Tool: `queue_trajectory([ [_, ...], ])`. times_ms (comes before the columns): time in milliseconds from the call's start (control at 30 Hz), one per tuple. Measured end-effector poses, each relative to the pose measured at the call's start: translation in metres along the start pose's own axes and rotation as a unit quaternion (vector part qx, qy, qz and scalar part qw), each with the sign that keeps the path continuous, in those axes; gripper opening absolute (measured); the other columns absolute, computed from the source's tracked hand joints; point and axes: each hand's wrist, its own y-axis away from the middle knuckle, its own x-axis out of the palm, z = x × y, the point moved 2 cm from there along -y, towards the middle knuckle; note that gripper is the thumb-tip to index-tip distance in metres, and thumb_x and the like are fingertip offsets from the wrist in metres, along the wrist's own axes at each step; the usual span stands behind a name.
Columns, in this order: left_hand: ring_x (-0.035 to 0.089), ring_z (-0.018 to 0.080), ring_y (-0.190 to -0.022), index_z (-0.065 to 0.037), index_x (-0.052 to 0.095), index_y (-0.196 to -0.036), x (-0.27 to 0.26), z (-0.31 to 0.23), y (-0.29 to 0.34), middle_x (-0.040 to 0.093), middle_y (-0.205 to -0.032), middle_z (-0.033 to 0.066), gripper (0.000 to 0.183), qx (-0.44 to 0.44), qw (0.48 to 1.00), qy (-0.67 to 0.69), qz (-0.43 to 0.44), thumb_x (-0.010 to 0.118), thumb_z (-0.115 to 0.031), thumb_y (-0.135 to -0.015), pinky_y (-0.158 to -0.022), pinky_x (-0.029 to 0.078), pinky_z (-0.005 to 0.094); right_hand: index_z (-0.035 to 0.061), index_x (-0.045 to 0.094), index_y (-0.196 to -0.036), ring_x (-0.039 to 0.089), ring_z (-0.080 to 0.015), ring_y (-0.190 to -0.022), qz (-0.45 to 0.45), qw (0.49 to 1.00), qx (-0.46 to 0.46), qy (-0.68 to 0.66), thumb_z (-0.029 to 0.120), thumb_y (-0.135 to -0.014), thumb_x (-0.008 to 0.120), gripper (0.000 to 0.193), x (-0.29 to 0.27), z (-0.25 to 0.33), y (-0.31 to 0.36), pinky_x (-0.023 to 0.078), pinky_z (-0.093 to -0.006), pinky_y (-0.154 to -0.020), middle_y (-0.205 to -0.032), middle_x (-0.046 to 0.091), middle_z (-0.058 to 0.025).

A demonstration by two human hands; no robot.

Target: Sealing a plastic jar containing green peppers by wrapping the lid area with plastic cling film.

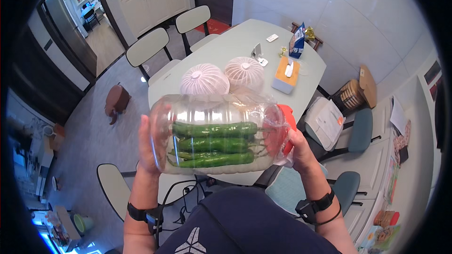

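Note:
A large clear plastic jar (207,106) lies on its side in the air in front of me, above the near edge of the table. Several long green peppers (214,145) rest lengthwise inside it, their stems toward the right end. My left hand (149,148) presses against the jar's base, some of its fingers seen through the plastic. Around the red lid (288,121) at the right end, my right hand (300,149) is closed. Crumpled clear plastic film (254,98) clings about the lid and the jar's neck.
Behind the jar, the pale table (249,33) bears two pink mesh domes (203,79), a tissue box (286,76), a phone stand (258,54) and a blue bag (297,41). Chairs (147,48) stand around it. A brown stool (117,99) is on the floor at left.

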Motion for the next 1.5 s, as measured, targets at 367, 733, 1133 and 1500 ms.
queue_trajectory([
  [367, 0.041, 0.0291, -0.138, -0.004, 0.023, -0.160, 0.022, -0.074, 0.006, 0.036, -0.159, 0.0158, 0.102, 0.247, 0.965, -0.022, 0.086, 0.027, -0.080, -0.092, -0.120, 0.022, 0.0425, -0.0019, 0.051, -0.136, 0.059, -0.0175, -0.107, -0.015, 0.994, -0.093, 0.058, 0.063, -0.079, 0.067, 0.087, 0.005, 0.037, 0.004, 0.048, -0.0315, -0.092, -0.121, 0.060, -0.0080],
  [733, 0.036, 0.0285, -0.141, -0.007, 0.025, -0.160, 0.009, -0.028, 0.002, 0.035, -0.158, 0.0140, 0.089, 0.100, 0.993, -0.019, 0.053, 0.027, -0.070, -0.098, -0.118, 0.022, 0.0415, -0.0034, 0.044, -0.142, 0.053, -0.0196, -0.114, 0.020, 0.997, -0.056, 0.050, 0.063, -0.081, 0.062, 0.092, -0.004, 0.005, -0.009, 0.043, -0.0339, -0.097, -0.127, 0.055, -0.0106],
  [1133, 0.037, 0.0302, -0.141, -0.004, 0.022, -0.160, 0.010, -0.027, 0.002, 0.036, -0.158, 0.0149, 0.094, 0.104, 0.993, -0.030, 0.050, 0.025, -0.073, -0.097, -0.121, 0.022, 0.0436, -0.0014, 0.043, -0.145, 0.055, -0.0185, -0.116, -0.007, 0.997, -0.069, -0.021, 0.058, -0.078, 0.067, 0.093, -0.002, -0.014, -0.008, 0.044, -0.0335, -0.101, -0.131, 0.055, -0.0087],
  [1500, 0.046, 0.0243, -0.132, -0.005, 0.028, -0.158, 0.024, -0.031, -0.003, 0.049, -0.141, 0.0093, 0.078, 0.035, 0.995, 0.069, 0.066, 0.034, -0.060, -0.104, -0.114, 0.034, 0.0392, -0.0012, 0.046, -0.141, 0.063, -0.0216, -0.109, -0.024, 0.997, -0.012, -0.075, 0.057, -0.084, 0.066, 0.084, -0.003, -0.023, 0.001, 0.052, -0.0369, -0.094, -0.125, 0.061, -0.0122],
])
